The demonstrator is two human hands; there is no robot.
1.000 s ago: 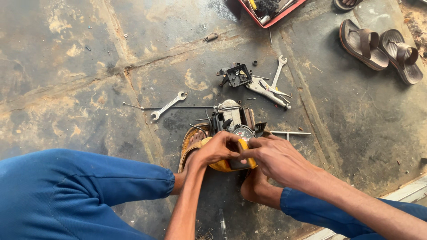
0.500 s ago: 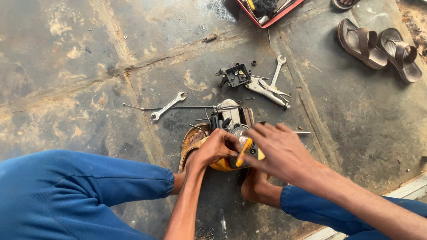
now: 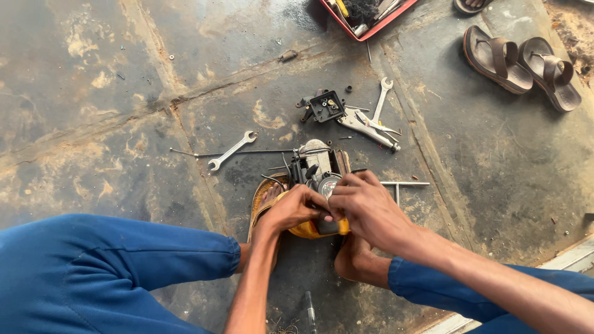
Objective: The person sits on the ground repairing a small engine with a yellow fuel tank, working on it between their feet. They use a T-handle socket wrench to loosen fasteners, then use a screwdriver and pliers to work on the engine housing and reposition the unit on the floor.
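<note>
Both my left hand (image 3: 296,209) and right hand (image 3: 365,207) grip the yellow small engine (image 3: 317,185) on the concrete floor (image 3: 93,124), a wrench (image 3: 232,149) nearby.

Your left hand (image 3: 296,209) and right hand (image 3: 365,207) meet at centre, fingers curled, forearms reaching in from near side.
</note>
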